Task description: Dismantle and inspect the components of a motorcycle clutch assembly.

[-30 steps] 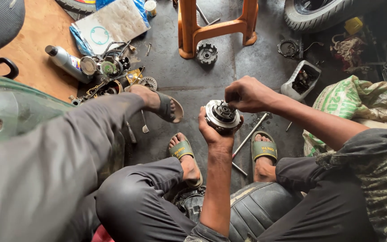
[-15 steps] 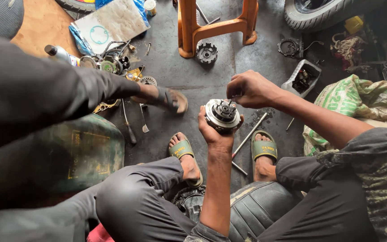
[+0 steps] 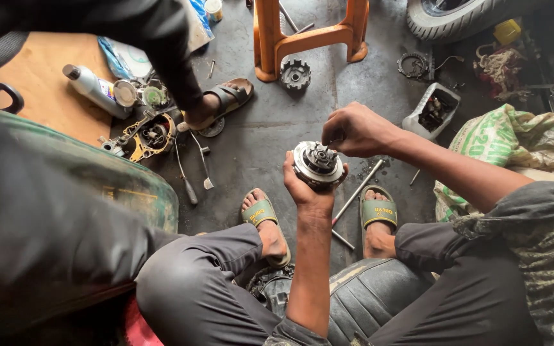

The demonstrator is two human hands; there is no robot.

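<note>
Grimy concrete floor (image 3: pixel 270 128) with bits all over — a gear (image 3: pixel 295 74) by the orange stool (image 3: pixel 309 32), a bottle (image 3: pixel 94 90) on a wood board (image 3: pixel 40 83), an engine cover (image 3: pixel 147 136), a rod (image 3: pixel 359 191), a tyre (image 3: pixel 456 16), a green sack (image 3: pixel 514 138).

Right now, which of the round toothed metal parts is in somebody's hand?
The clutch assembly, cupped in the left hand with the right hand working on top. The other toothed parts, the clutch hub by the orange stool and the sprocket ring, lie on the floor.
</note>
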